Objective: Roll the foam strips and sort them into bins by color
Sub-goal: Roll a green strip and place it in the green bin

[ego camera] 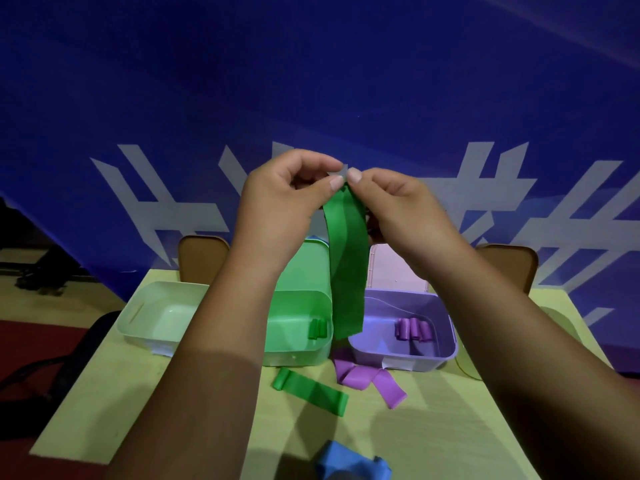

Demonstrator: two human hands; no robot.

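Note:
A long green foam strip (346, 265) hangs straight down in front of me. My left hand (277, 202) and my right hand (401, 209) both pinch its top end, fingertips almost touching, high above the bins. Below it stand a green bin (294, 351) holding a green roll (318, 329) and a purple bin (446, 355) holding several purple rolls (412, 329). Another green strip (311, 388), partly rolled at its left end, lies on the table. Purple strips (370, 379) lie beside it. A crumpled blue strip (349, 462) sits at the near edge.
A pale mint bin (138, 317) stands left of the green one. A pink bin (391, 271) stands behind the purple bin. The yellow table (121, 393) has two brown chair backs (202, 258) behind it and a blue wall beyond.

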